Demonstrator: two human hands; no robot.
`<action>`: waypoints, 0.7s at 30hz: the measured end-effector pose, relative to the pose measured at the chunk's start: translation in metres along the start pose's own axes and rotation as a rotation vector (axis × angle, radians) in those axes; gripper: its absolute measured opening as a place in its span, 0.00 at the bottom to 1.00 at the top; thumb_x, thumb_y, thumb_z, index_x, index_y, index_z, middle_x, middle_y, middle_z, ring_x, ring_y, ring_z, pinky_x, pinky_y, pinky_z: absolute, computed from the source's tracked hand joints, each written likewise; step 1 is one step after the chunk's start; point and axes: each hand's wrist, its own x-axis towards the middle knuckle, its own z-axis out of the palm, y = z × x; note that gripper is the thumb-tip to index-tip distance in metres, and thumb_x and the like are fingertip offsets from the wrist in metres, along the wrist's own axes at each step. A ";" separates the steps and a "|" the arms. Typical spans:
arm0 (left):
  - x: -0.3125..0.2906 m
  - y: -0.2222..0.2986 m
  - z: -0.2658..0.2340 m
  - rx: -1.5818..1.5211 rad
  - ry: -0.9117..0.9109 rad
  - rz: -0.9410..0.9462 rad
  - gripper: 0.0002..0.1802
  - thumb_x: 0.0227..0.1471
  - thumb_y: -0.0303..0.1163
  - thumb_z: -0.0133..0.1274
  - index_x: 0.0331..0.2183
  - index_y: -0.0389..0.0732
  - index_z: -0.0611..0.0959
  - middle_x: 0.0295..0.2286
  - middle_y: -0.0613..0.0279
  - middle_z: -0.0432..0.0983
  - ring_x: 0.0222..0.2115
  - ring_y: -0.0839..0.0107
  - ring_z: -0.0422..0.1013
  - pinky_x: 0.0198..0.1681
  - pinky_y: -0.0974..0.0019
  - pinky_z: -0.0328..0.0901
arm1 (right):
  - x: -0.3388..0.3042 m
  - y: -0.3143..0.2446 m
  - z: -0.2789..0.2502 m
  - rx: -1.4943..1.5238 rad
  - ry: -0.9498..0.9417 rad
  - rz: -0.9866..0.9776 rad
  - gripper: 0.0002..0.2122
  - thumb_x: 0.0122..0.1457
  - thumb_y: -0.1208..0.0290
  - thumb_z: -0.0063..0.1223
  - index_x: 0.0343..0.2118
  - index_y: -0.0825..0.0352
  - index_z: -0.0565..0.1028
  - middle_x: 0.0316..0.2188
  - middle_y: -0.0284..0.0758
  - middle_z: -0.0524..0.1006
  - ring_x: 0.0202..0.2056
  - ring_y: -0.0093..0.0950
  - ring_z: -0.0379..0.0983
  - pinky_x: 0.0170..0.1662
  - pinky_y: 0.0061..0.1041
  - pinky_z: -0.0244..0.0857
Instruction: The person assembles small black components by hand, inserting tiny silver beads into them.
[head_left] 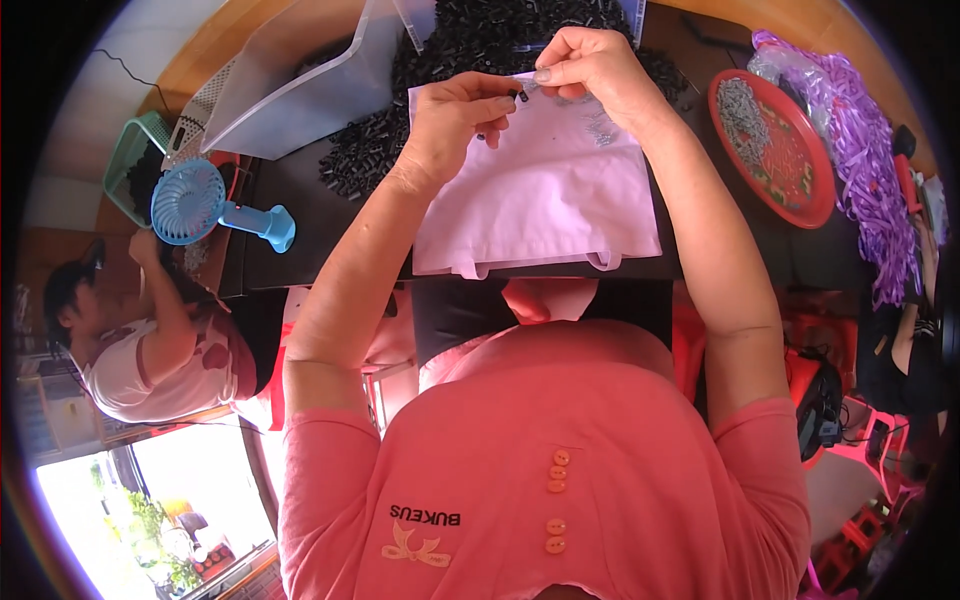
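Note:
Both my hands meet over a pale pink cloth bag laid flat at the table's edge, its two handles toward me. My left hand pinches a small black plastic piece between thumb and fingers. Close beside it, my right hand is closed at the fingertips on a small silvery piece, whose exact shape is too small to tell. Under the right hand, several thin silver metal pieces lie on the bag. Beyond the hands spreads a large heap of short black tubes.
A clear plastic bin stands at the back left, near a blue handheld fan and green basket. On the right are a red plate of silver pieces and purple ribbons. A co-worker sits at left; another person is partly visible at right.

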 end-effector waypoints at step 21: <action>-0.008 -0.019 0.002 -0.047 0.150 0.078 0.10 0.52 0.25 0.54 0.38 0.30 0.80 0.26 0.60 0.77 0.22 0.76 0.71 0.20 0.74 0.65 | -0.003 0.006 0.032 -0.495 0.017 -0.253 0.03 0.50 0.80 0.57 0.27 0.69 0.74 0.21 0.28 0.74 0.25 0.16 0.69 0.28 0.19 0.62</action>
